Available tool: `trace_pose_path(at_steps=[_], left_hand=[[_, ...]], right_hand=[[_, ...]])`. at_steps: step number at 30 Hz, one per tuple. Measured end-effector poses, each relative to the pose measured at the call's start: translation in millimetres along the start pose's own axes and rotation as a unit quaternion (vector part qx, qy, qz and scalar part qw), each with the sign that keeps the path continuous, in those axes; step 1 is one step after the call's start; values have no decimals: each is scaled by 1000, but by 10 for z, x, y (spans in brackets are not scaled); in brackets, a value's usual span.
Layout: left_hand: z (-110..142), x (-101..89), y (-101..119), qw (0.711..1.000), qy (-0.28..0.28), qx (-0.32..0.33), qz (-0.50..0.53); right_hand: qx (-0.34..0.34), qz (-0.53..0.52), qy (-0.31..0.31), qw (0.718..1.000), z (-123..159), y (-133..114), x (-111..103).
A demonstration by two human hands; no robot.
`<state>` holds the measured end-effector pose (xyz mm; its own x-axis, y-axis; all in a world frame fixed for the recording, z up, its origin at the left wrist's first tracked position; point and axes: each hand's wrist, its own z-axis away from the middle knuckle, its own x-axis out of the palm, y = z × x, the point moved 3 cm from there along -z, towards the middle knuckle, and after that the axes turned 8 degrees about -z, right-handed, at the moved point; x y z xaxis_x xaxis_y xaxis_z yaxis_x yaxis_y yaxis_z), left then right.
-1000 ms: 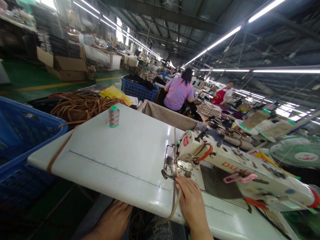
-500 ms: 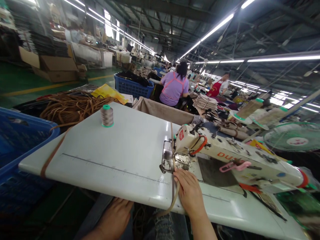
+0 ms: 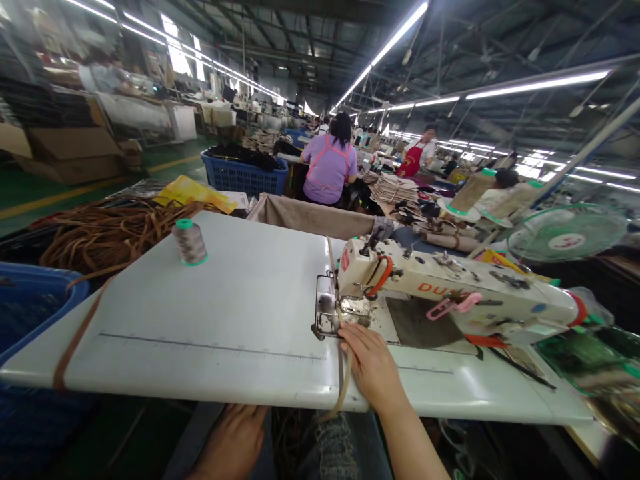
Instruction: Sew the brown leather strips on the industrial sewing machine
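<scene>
And here's the right hand (image 3: 373, 363), fingertips and thumb on the strap (image 3: 346, 383), gripping it lightly right at the front of the metal plate (image 3: 327, 303)! That strap comes in from the back of the tabletop (image 3: 240, 287), passes beside the machine's (image 3: 440, 287) head, slips under the fingers and curves down over the front edge. Down low, the left hand (image 3: 233, 437) is just below that edge, near the jeans (image 3: 333, 443), its fingertips hidden; whether it's gripping anything, I can't tell.

Over on the left, the spool (image 3: 190, 241) stands on the tabletop, well apart from the machine. A brown strip (image 3: 75, 340) crosses the left end, in front of a tangled heap (image 3: 115, 230) of more strips, with a yellow bag (image 3: 193, 193) lying just beside it. The ruler (image 3: 210, 348) marks run along the front.

On the machine's arm, there's a pink clip (image 3: 455, 305)! The fan (image 3: 567, 233) is behind, to the right. Beyond the back edge, a fabric-lined bin (image 3: 310, 217), then a person in purple (image 3: 327, 163), back turned, and farther off a person in a red apron (image 3: 415, 157).
</scene>
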<state>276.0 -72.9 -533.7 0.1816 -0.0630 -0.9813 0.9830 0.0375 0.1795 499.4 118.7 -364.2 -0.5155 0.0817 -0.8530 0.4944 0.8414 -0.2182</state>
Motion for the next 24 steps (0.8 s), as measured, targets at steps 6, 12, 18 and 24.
trace_pose_path(at_steps=[6, 12, 18, 24], left_hand=[[4, 10, -28, 1000, -8, 4, -7], [-12, 25, -65, 999, -37, 4, -7], [-10, -18, -60, 998, -54, -4, -12], [-23, -34, -52, 997, -79, -6, -7]], right_hand=[[10, -4, -4, 1000, 4, -12, -2], [20, -12, 3, 1000, 7, -47, -18], [17, -19, 17, 1000, -3, -60, -27], [19, -25, 20, 999, -2, -62, -19]])
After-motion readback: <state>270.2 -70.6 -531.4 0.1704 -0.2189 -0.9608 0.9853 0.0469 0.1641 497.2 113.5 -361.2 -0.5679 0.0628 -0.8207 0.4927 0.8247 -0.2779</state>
